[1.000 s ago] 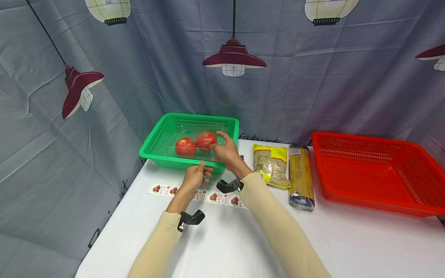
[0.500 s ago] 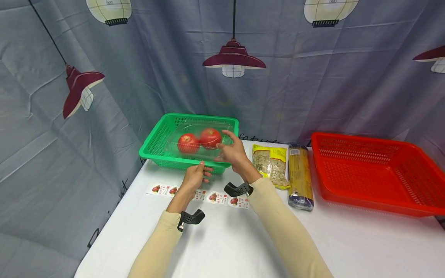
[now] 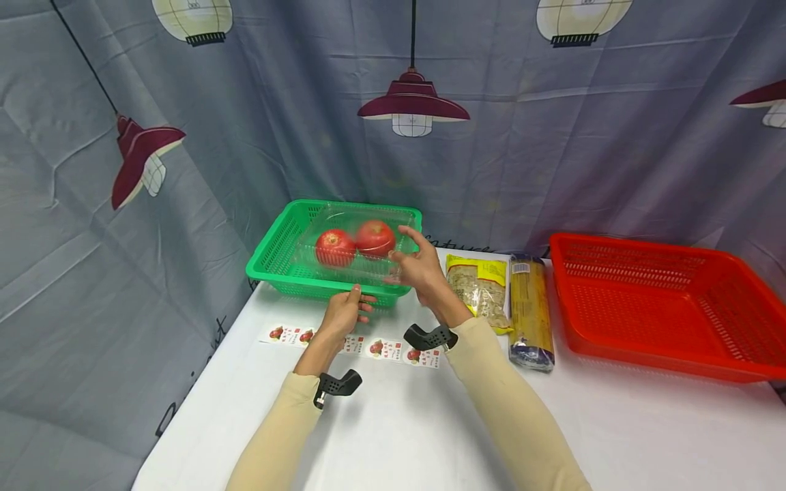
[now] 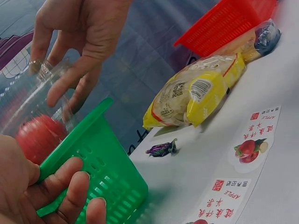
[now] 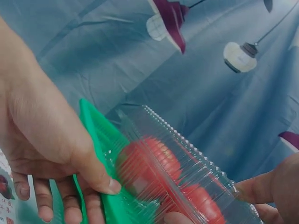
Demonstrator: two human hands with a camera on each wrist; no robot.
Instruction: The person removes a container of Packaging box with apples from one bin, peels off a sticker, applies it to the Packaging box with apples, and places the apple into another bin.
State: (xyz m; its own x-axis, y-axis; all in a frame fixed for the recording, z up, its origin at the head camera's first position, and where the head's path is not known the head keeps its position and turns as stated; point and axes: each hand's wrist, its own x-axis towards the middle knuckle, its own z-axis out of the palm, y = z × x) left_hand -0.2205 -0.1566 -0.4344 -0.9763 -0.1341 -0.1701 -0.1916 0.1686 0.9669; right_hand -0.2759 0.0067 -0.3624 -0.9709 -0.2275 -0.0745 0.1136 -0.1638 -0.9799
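My right hand (image 3: 424, 269) grips the right end of a clear plastic clamshell box (image 5: 159, 119), thumb and fingers around its edge. Inside the box lie two red apples (image 3: 335, 247), side by side. The box overlaps the green basket (image 3: 260, 268) in the head view and stands tilted, its right end above the basket's rim. My left hand (image 3: 344, 317) pinches the basket's near rim, thumb over the top and fingers outside. A strip of apple labels (image 3: 383, 349) lies on the table, partly hidden behind the left forearm.
A yellow-trimmed clear food bag (image 3: 482, 290) and a long yellow and blue packet (image 3: 531, 314) lie right of the hands. A red basket (image 3: 638, 247) stands further right. Near the green basket is a small purple wrapped piece (image 4: 161, 149). A grey printed curtain (image 3: 552, 150) hangs behind.
My right hand has moved up and to the right with the box, and the apples have shifted with it. The left hand has stayed at the green basket's rim.
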